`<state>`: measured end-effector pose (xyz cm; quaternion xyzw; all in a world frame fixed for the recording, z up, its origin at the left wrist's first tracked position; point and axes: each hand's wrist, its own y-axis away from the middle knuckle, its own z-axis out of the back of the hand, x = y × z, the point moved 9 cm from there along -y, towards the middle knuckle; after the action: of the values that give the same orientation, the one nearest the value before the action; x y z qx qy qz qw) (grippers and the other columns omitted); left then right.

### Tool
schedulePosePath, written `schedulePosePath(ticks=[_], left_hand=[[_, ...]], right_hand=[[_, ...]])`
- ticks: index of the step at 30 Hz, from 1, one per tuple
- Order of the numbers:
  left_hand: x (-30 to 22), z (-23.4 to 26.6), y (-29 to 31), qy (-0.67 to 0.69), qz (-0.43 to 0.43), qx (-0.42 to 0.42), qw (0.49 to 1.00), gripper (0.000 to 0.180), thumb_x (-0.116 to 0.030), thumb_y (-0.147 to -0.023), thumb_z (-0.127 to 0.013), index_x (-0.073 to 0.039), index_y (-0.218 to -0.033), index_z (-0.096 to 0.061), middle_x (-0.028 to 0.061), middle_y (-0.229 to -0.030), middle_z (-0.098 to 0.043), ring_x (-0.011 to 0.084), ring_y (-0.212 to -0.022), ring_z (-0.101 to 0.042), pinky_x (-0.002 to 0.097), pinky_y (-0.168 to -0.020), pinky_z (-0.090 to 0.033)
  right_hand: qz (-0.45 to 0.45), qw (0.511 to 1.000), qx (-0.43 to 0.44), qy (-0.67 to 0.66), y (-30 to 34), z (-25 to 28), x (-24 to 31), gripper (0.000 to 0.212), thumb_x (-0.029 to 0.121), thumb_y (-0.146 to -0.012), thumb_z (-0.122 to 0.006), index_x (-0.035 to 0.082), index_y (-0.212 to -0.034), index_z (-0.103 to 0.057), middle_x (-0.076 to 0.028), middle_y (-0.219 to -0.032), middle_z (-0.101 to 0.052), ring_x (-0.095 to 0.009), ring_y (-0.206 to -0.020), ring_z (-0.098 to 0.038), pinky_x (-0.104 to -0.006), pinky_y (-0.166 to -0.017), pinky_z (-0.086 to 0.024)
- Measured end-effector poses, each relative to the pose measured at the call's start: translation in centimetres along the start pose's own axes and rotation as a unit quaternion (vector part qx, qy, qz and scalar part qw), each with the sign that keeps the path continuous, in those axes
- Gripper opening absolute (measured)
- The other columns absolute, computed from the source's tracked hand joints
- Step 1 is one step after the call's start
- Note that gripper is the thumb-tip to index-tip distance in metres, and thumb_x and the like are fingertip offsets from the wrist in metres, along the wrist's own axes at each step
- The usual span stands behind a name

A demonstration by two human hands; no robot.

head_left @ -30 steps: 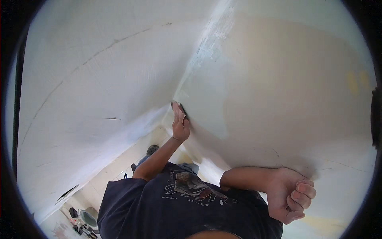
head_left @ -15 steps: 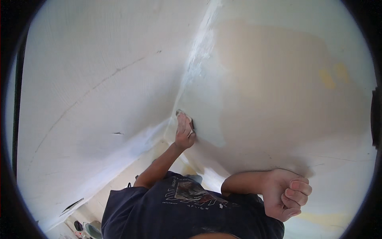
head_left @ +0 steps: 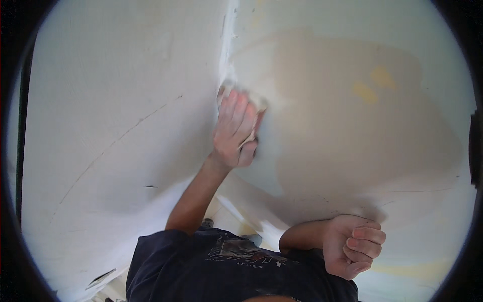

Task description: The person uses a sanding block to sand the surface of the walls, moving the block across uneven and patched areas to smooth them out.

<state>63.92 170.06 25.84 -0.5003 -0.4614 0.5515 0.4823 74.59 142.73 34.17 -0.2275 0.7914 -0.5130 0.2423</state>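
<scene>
My left hand (head_left: 234,128) reaches up along the corner between two walls, its fingers flat over a folded sheet of sandpaper (head_left: 260,120). The sheet shows a pale back and a reddish-brown face, and its edges stick out past my fingertips and thumb. It is pressed against the right-hand wall (head_left: 347,136), close to the whitish corner line (head_left: 227,43). At the lower right my right hand (head_left: 354,246) is curled into a fist beside the same wall. Nothing shows between its fingers.
The left-hand wall (head_left: 100,75) carries a long curved scratch (head_left: 121,137) and a slit (head_left: 100,278) low down. Yellow patches (head_left: 382,77) and a darker area mark the right-hand wall. Part of a foot (head_left: 254,239) shows below, past my dark shirt (head_left: 241,272).
My left hand has slid up the corner with the sandpaper, its arm stretching further. The right fist stays nearly in place. The view has shifted a little.
</scene>
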Motion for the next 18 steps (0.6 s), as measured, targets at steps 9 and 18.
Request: schedulePosePath(ticks=[9, 18], left_hand=[[0.6, 0.0, 1.5, 0.002, 0.111, 0.004, 0.994, 0.053, -0.024, -0.1, -0.038, 0.018, -0.133, -0.043, 0.0363, -0.145, -0.036, 0.0522, -0.14, -0.026, 0.06, -0.113, -0.019], [-0.7, 0.3, -1.7, 0.005, 0.043, -0.004, 0.999, 0.052, -0.024, -0.099, -0.038, 0.018, -0.128, -0.048, 0.0383, -0.14, -0.04, 0.0529, -0.137, -0.03, 0.0586, -0.113, -0.022]], right_hand=[[-0.012, 1.0, 0.004, -0.012, 0.4, 0.4, -0.3, 0.038, 0.022, -0.089, -0.039, 0.014, -0.052, -0.043, 0.0, -0.06, -0.052, -0.016, -0.062, -0.049, -0.0249, -0.055, -0.033], [-0.007, 1.0, 0.01, 0.016, 0.2, 0.3, 0.2, 0.037, 0.023, -0.089, -0.038, 0.014, -0.054, -0.045, 0.001, -0.062, -0.052, -0.015, -0.063, -0.049, -0.0256, -0.056, -0.032]])
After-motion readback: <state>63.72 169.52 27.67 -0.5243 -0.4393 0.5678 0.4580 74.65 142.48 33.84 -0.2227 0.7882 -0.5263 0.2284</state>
